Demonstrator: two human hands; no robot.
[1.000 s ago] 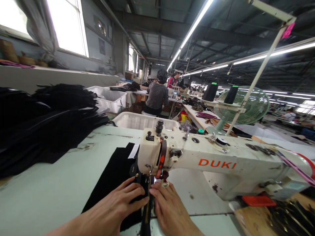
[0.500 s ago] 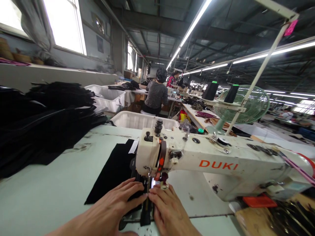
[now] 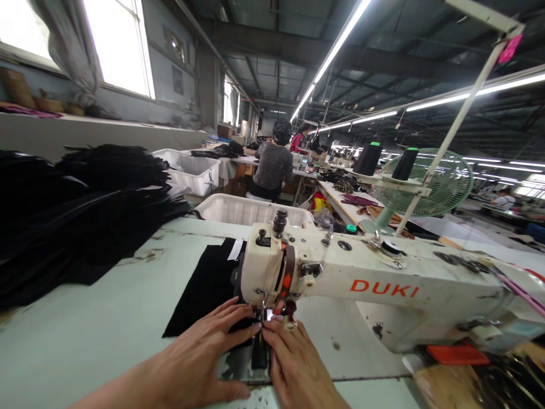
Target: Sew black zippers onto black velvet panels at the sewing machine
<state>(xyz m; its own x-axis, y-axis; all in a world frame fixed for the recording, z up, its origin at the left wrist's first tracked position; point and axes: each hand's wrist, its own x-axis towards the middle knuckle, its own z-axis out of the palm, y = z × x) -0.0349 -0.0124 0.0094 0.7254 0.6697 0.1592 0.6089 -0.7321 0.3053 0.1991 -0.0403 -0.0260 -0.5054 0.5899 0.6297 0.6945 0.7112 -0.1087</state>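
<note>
A black fabric panel (image 3: 200, 289) lies on the pale green table, left of the sewing machine head (image 3: 264, 267), with a white tag (image 3: 235, 250) at its far edge. Below the needle area, a narrow black strip (image 3: 259, 355) with a thin gold line runs toward me. My left hand (image 3: 208, 346) rests on the panel, fingers stretched forward and thumb spread out. To the right of the strip my right hand (image 3: 293, 355) lies with fingers extended toward the presser foot. Both index fingertips nearly meet there. The foot partly hides the fabric.
Black cut pieces are piled high (image 3: 106, 199) on the left. White plastic bins (image 3: 255, 211) stand behind the table. A thread stand holds black cones (image 3: 368, 160) beside a green fan (image 3: 443, 182). A person (image 3: 272, 162) sits ahead. Gold-lined black strips (image 3: 506, 375) lie lower right.
The black panel and strip have moved away from me, under the machine head. Both hands stay beside the needle area. The whole view has shifted slightly.
</note>
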